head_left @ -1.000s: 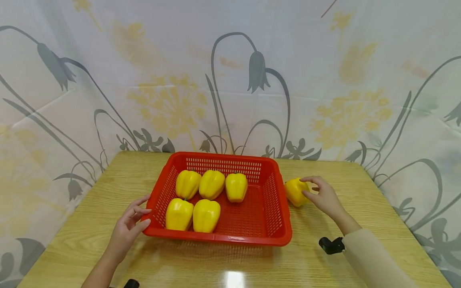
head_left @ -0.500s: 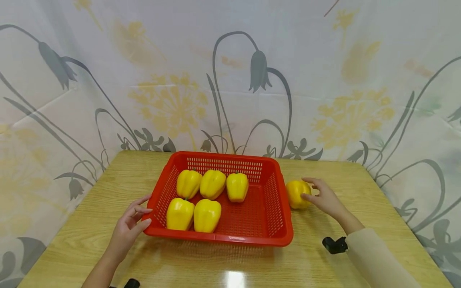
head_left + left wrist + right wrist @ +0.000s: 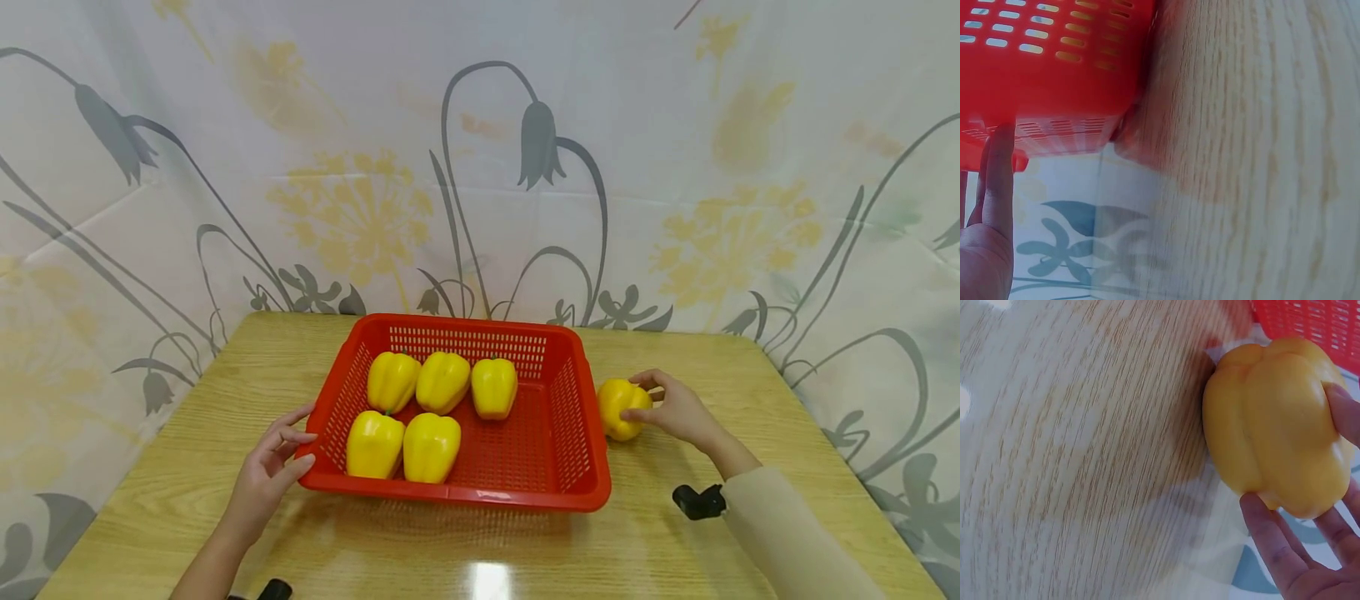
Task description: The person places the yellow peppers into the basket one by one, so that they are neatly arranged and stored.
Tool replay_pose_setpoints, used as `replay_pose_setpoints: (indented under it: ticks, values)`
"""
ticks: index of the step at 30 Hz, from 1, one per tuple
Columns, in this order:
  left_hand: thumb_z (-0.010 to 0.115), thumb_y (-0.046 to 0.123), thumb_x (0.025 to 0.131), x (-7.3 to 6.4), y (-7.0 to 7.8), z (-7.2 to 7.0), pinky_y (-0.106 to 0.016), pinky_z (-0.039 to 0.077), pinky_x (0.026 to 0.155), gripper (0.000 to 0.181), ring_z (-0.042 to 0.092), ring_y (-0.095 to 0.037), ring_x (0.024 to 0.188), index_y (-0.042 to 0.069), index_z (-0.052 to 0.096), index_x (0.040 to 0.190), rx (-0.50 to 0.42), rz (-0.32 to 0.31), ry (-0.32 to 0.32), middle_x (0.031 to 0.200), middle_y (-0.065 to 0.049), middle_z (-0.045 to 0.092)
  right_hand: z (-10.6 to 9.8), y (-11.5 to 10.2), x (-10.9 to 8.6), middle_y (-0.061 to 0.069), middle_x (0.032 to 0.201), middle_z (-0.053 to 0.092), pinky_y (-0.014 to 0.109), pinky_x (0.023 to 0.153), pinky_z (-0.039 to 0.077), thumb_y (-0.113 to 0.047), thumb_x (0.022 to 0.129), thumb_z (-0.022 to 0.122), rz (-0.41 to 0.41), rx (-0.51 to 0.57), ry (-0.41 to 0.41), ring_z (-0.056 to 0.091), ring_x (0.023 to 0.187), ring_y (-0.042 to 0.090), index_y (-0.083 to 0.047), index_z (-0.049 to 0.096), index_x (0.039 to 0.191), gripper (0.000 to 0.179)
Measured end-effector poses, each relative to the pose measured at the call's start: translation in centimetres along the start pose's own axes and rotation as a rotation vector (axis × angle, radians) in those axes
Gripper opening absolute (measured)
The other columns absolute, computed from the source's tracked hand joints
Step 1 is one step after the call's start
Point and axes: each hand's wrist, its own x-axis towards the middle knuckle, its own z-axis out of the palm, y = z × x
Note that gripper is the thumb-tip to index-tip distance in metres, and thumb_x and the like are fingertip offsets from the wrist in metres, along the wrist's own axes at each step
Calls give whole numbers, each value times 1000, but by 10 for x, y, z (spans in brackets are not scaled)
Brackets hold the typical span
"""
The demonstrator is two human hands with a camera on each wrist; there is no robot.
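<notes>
A red plastic basket [image 3: 510,454] stands on the table with several yellow bell peppers [image 3: 431,448] inside, in two rows toward its left part. The left hand [image 3: 262,471] rests against the basket's left rim; in the left wrist view its fairly straight fingers [image 3: 999,181] touch the basket wall. Outside, by the right wall, lies another yellow bell pepper [image 3: 618,408]. The right hand [image 3: 678,412] holds this one, thumb on one side and fingers on the other. In the right wrist view, the pepper [image 3: 1279,425] shows its lobes, and fingertips touch it from below.
The wood-grain table [image 3: 480,558] runs back to a hanging cloth [image 3: 480,192] with flower prints. Black devices [image 3: 699,502] sit at both wrists. Right of the basket, bare table surface surrounds the right hand.
The pepper outside the basket has turned and shifted slightly right and toward the person. The right thumb and fingers have closed in on it. The left hand and basket look unmoved.
</notes>
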Motion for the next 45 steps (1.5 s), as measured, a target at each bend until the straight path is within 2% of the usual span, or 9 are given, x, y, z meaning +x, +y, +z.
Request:
replay_pose_setpoints:
  ticks: [5,12,28,38,45]
  values:
    - [49,-14,86,0,1,0,-15,41,87,11,41,-10,117,-12,51,97,3,2,1,133,0,42,0,-2,0,20,111,56,53,81,46,-27,71,81,-21,-19,4,51,101,42,2,55,115,58]
    - [50,-15,85,-1,1,-1,-15,41,88,11,41,-10,117,-12,51,96,3,10,-2,133,0,42,-2,-6,-3,20,108,58,54,81,45,-29,70,82,-19,-72,10,52,101,42,3,56,112,59]
    - [50,-14,86,-2,1,-4,-14,41,88,10,43,-11,115,-12,51,96,18,1,12,133,0,43,-20,-18,-4,14,101,59,49,75,48,-30,68,83,-93,-120,-12,54,96,38,0,58,109,56]
    - [50,-14,86,-3,0,-4,-15,41,87,10,41,-11,117,-12,51,96,12,4,1,134,0,42,-32,-38,-7,14,101,60,46,72,48,-33,68,82,-112,-137,-2,55,95,37,0,58,109,58]
    - [50,-15,85,0,-1,-1,-16,42,87,12,47,-11,112,-13,51,97,8,20,0,133,0,43,-43,-57,-8,15,103,59,46,72,48,-32,70,82,-126,-149,-5,54,96,37,2,57,111,59]
